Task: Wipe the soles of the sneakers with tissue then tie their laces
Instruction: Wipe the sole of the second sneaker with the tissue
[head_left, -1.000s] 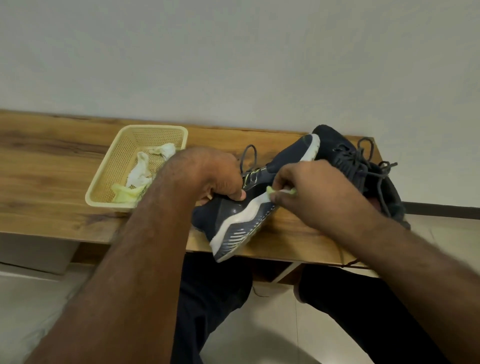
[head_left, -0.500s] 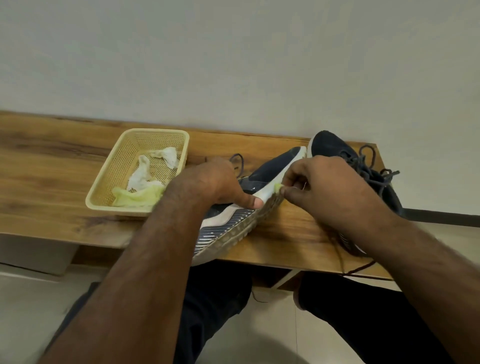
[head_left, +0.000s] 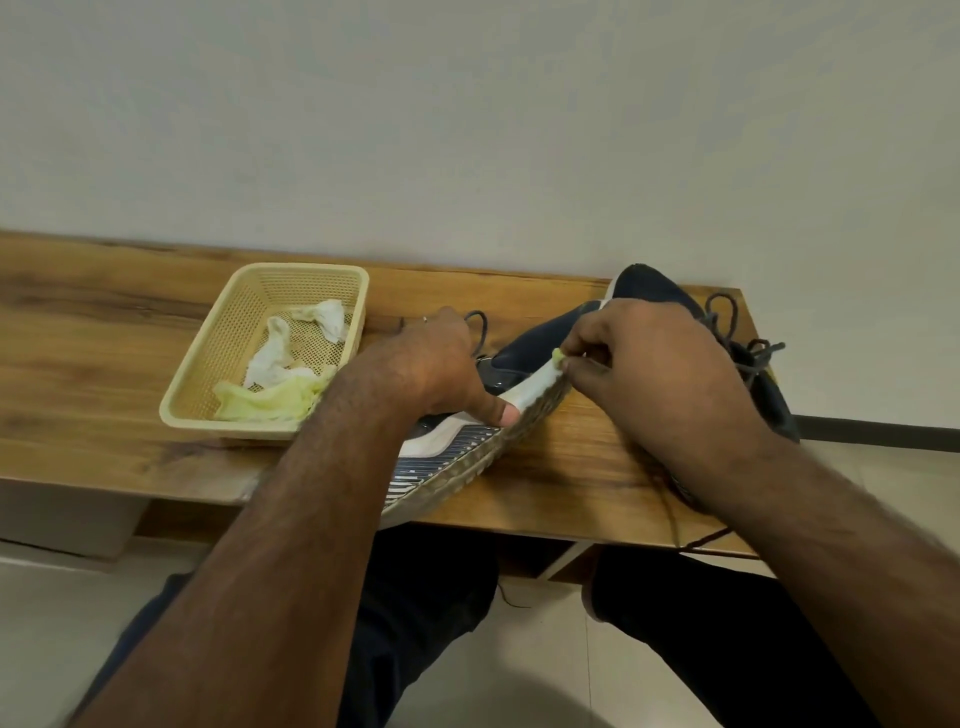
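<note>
Basket (head_left: 208, 384) holds crumpled tissues (head_left: 291, 358). Left hand (head_left: 441, 364) grips sneaker (head_left: 524, 358); right hand (head_left: 649, 374) pinches, seemingly, tissue scrap (head_left: 558, 355).

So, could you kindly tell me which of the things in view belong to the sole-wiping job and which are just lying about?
In the job:
- held sneaker, left hand gripping it
- tissue, pinched by right hand at the sole's edge
- second sneaker, waiting behind

Lying about:
- yellow basket
- used tissues inside it
- wooden bench

Grained wood bench (head_left: 571, 483), perforated plastic basket (head_left: 208, 364), ribbed rubber sole (head_left: 457, 462)
</note>
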